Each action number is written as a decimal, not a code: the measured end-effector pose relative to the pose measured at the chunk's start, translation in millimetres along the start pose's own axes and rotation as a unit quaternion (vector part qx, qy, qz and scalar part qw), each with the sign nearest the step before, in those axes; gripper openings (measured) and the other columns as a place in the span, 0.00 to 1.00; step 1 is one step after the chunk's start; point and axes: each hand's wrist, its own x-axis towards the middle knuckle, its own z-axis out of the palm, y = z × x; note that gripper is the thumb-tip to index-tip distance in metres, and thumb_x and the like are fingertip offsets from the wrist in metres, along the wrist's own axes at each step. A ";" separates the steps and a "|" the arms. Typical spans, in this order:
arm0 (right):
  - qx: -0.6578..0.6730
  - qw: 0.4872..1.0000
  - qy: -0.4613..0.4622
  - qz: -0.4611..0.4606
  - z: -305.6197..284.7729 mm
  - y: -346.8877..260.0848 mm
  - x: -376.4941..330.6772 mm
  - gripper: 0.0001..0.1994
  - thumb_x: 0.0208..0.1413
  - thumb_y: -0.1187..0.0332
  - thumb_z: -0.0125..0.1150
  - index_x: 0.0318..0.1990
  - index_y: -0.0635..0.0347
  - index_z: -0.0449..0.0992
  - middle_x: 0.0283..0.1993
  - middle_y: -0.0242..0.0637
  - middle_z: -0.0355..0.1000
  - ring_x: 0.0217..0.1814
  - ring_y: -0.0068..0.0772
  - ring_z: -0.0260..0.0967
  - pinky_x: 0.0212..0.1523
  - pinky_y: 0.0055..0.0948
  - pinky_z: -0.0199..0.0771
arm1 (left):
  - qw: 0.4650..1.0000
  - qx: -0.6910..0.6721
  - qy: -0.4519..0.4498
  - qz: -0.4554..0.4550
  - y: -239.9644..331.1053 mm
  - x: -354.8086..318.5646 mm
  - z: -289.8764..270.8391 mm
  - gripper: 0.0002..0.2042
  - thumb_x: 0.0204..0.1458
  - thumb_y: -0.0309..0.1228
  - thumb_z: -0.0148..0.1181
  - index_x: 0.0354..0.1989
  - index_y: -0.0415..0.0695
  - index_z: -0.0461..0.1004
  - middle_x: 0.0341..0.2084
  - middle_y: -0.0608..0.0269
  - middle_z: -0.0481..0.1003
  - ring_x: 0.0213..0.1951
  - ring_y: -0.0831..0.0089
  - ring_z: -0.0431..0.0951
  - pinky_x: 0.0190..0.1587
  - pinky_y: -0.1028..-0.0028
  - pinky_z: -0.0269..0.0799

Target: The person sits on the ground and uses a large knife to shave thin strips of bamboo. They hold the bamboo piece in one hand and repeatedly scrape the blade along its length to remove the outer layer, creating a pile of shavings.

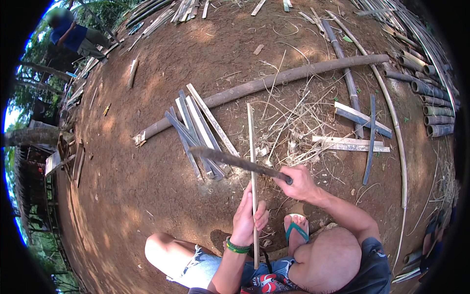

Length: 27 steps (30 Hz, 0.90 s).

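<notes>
At near centre: one pale strip (251,139), one dark blade (240,162).
Left hand (247,214) grips the strip, right hand (298,183) holds the blade, partly hiding left slats (199,122) (one long pole (289,76) lies beyond).

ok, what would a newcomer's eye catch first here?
The long dark blade in the right hand, crossing the pale strip held in the left hand, near the centre. Beyond, a brown pole lies slantwise on the dirt, with fanned strips across its left part. Bamboo tubes pile up at far right.

Pale strip (251,134) in left hand (243,215), blade (235,161) in right hand (299,185).
</notes>
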 end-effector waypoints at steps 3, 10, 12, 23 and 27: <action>-0.048 0.997 -0.041 -0.053 18.4 -2.4 -17.2 0.07 0.45 0.69 0.64 0.23 0.60 0.74 0.17 0.42 0.71 0.16 0.46 0.71 0.20 0.41 0.69 | 0.996 0.071 0.054 0.008 -3.5 3.8 5.8 0.20 0.72 0.45 0.34 0.69 0.57 0.56 0.16 0.73 0.57 0.13 0.83 0.55 0.14 0.84 0.52; -0.134 0.990 -0.027 0.020 1.9 51.8 28.3 0.11 0.51 0.70 0.57 0.18 0.57 0.71 0.11 0.30 0.65 0.09 0.20 0.55 0.09 0.30 0.55 | 0.990 0.136 0.014 -0.015 -17.2 -28.1 9.7 0.25 0.71 0.47 0.34 0.74 0.59 0.47 0.15 0.73 0.55 0.12 0.83 0.53 0.14 0.83 0.50; -0.147 0.986 0.044 -0.059 -16.6 75.5 54.1 0.07 0.47 0.72 0.57 0.19 0.57 0.73 0.11 0.32 0.64 0.10 0.26 0.57 0.13 0.36 0.61 | 0.992 0.125 0.002 -0.034 -15.7 -31.7 7.5 0.26 0.71 0.47 0.34 0.76 0.62 0.42 0.15 0.73 0.54 0.12 0.83 0.52 0.14 0.83 0.51; -0.207 0.956 0.071 0.196 -78.3 129.5 96.6 0.12 0.51 0.68 0.53 0.28 0.67 0.81 0.16 0.40 0.72 0.15 0.30 0.65 0.19 0.34 0.67 | 0.997 -0.066 -0.017 -0.028 -11.3 -50.7 -19.1 0.17 0.70 0.50 0.37 0.58 0.56 0.62 0.18 0.73 0.58 0.11 0.85 0.52 0.15 0.83 0.54; -0.132 0.978 -0.103 0.129 -16.8 58.6 39.7 0.07 0.50 0.69 0.55 0.23 0.60 0.77 0.11 0.28 0.63 0.09 0.18 0.50 0.10 0.30 0.51 | 0.995 -0.090 0.015 -0.040 -9.6 -21.0 -37.1 0.17 0.70 0.50 0.37 0.52 0.51 0.64 0.25 0.71 0.60 0.15 0.86 0.56 0.16 0.85 0.55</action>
